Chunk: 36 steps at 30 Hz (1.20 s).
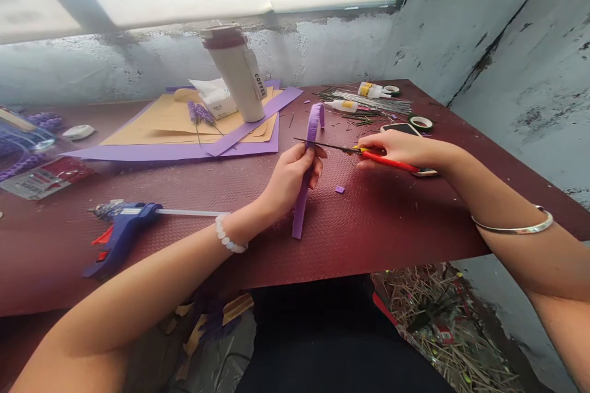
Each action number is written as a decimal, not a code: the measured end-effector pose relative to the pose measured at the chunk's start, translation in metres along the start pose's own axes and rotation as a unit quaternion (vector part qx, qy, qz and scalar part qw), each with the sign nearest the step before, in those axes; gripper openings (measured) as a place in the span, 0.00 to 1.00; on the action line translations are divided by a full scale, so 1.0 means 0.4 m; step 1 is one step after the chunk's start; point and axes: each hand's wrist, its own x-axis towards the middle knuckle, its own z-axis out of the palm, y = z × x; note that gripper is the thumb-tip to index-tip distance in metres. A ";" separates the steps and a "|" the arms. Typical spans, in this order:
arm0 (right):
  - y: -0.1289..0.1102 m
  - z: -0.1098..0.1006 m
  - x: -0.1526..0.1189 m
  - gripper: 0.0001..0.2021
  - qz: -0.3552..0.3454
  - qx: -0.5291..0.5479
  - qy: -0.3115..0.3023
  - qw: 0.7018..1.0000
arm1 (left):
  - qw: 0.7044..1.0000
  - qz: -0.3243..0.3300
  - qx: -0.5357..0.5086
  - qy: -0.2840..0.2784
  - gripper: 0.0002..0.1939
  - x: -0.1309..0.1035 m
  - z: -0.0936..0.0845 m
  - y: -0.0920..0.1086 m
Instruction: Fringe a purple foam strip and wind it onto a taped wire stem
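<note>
A long purple paper strip (300, 212) is pinched in my left hand (296, 167); its upper end curls over above my fingers and its lower end hangs toward the table. My right hand (397, 148) grips scissors (391, 163) with red and yellow handles. Their blades point left and lie across the strip, right at my left fingertips. Whether the blades are parted is hard to make out. A small purple scrap (340, 190) rests on the table just below the scissors. Under my right hand lies a phone (426, 172), partly covered.
A blue glue gun (124, 230) lies at the left with a glue stick in it. A coffee tumbler (235, 77) stands on purple and tan sheets (142, 129) at the back. Glue bottles (343, 105), wire stems (385, 105) and tape rolls (421, 123) sit at the back right.
</note>
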 end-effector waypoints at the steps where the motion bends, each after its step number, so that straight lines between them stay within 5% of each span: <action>1: -0.002 0.000 0.000 0.23 0.008 -0.001 -0.003 1.000 | 1.000 0.001 0.001 0.007 0.13 0.001 0.000 0.000; 12: -0.009 0.005 0.007 0.29 0.011 -0.017 0.054 0.998 | 1.000 -0.001 0.018 0.026 0.14 0.003 0.004 0.000; 17: -0.010 0.013 0.006 0.23 -0.017 -0.029 0.075 0.997 | 0.999 -0.007 0.025 0.029 0.15 0.003 0.004 0.000; 25: -0.005 0.008 0.000 0.11 -0.021 -0.007 0.034 0.999 | 1.000 -0.023 -0.009 -0.015 0.14 0.004 -0.002 -0.001; 36: -0.014 -0.011 -0.007 0.09 -0.006 0.033 -0.014 0.999 | 0.999 -0.010 -0.024 -0.037 0.15 0.003 -0.002 -0.002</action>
